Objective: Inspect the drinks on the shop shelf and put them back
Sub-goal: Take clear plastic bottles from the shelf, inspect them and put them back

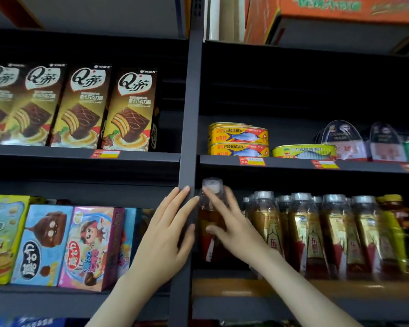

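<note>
— Hands first: how are they placed?

— Fingers of the left hand point(165, 234) are laid flat and spread against the dark grey metal upright point(187, 138) that divides the two shelf bays; nothing is grasped by it. The right hand point(232, 223) is wrapped around a clear plastic bottle of amber tea with a clear cap and a red and gold label point(210, 215), with the fingers reaching up by the neck and the thumb pressed on the body lower down.

— And where is that bottle found?

— It is seen at the far left end of the drinks shelf, just beside the upright, tilted slightly, with its cap close under the shelf above. Whether its base is set on the shelf board cannot be told. To its right, a row of matching amber tea bottles with silver caps point(316, 232) is lined up, and bottles with yellow caps point(394, 223) are stood beyond them.

— What is kept around it?

— Yellow oval fish tins point(239, 139) are stacked on the shelf above. In the left bay, brown Q-branded cake boxes point(85, 109) are ranged on the upper shelf, and colourful cartoon snack boxes point(90, 246) are placed below.
</note>
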The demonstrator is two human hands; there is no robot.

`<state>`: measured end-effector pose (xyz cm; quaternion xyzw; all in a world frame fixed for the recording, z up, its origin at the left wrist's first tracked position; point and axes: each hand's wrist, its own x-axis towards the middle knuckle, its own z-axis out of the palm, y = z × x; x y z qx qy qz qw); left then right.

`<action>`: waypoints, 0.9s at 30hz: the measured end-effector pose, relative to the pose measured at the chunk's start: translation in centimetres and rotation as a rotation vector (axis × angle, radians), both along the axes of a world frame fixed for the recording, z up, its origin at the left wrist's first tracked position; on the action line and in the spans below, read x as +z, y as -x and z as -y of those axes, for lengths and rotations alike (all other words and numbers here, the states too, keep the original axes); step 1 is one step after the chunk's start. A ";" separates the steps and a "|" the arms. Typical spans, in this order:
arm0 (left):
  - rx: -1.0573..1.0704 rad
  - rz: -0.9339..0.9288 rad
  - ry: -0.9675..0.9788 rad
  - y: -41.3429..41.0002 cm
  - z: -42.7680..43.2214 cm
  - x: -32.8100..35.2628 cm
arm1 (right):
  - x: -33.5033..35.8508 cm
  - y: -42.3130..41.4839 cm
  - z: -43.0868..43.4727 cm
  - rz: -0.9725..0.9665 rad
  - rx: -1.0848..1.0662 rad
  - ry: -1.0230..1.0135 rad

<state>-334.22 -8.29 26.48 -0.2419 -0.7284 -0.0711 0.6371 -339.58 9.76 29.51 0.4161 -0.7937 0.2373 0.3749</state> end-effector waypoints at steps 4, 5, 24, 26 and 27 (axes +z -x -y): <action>-0.032 0.037 -0.085 -1.3 -1.8 -0.8 | 0.0 -3.2 -2.2 -0.238 0.077 0.082; -0.062 0.047 -0.100 -1.7 -2.7 -0.8 | -0.1 -4.1 -2.7 -0.293 0.109 0.116; -0.372 1.308 -0.598 -15.4 -21.9 -27.7 | -25.4 -13.1 -20.1 1.283 0.420 0.354; -0.381 1.442 -0.703 -17.1 -22.6 -29.9 | -29.0 -13.9 -20.4 1.386 0.397 0.397; -0.385 1.510 -0.775 -17.8 -22.8 -30.8 | -30.4 -14.2 -20.5 1.422 0.376 0.415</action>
